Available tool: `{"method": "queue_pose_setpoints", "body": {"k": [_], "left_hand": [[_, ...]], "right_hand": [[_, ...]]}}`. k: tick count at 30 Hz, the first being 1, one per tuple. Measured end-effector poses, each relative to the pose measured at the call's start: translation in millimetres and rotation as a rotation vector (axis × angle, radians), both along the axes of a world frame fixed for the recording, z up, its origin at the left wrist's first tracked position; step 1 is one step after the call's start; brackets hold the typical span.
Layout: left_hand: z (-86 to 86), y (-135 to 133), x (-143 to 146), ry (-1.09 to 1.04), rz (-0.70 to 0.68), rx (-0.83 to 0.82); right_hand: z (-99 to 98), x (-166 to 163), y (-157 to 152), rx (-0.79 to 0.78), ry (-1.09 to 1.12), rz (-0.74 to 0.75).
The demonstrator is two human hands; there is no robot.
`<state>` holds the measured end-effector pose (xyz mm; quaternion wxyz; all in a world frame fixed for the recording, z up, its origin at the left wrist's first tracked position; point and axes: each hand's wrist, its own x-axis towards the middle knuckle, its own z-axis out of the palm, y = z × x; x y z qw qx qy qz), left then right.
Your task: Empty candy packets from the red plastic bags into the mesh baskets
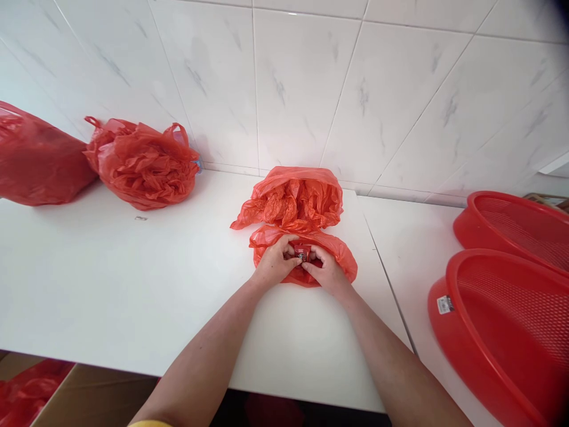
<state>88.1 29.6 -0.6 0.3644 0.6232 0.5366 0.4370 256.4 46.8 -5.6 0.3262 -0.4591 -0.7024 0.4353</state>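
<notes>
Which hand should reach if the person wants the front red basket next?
Probably the right hand, since it's nearer the front red basket. The left hand is farther, across the small red packet both hands hold.

The left hand can pass leftward over the white table; a red bag blocks ahead.

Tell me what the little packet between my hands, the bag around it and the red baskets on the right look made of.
Little packet: perhaps foil or plastic film; printed, but too small to be sure.
Bag: thin plastic film, crinkled and partly see-through at its edges.
Red baskets: likely moulded plastic, smooth and slightly shiny, with thick rounded rims and fine mesh.
</notes>
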Motion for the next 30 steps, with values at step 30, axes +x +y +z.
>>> {"method": "queue_pose_setpoints", "body": {"k": [30], "left_hand": [[-6.0,1,-3,-0.039,0.07,0.002]], "right_hand": [[-2.8,-2,-1,0.009,-0.002,0.063]]}}
